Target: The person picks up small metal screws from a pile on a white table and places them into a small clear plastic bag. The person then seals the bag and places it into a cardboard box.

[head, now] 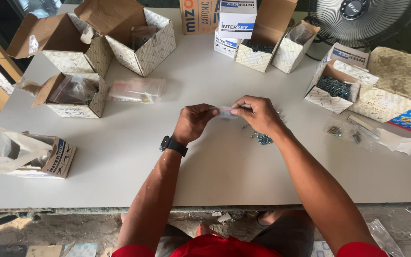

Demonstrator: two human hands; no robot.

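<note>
While both hands are meeting above the table (pixel 215 166), the left hand (pixel 193 121) and right hand (pixel 258 113) are pinching a small clear bag (pixel 225 112) stretched sideways between them; loose screws (pixel 262 138) are lying just below the right grip.

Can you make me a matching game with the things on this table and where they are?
Things:
1. small clear bag
2. pile of screws
3. fan
4. black watch

Places:
A. far right corner, behind the boxes
B. on the left wrist
C. pinched between both hands
D. on the table under the right hand

Pairs: 1-C, 2-D, 3-A, 4-B
</note>
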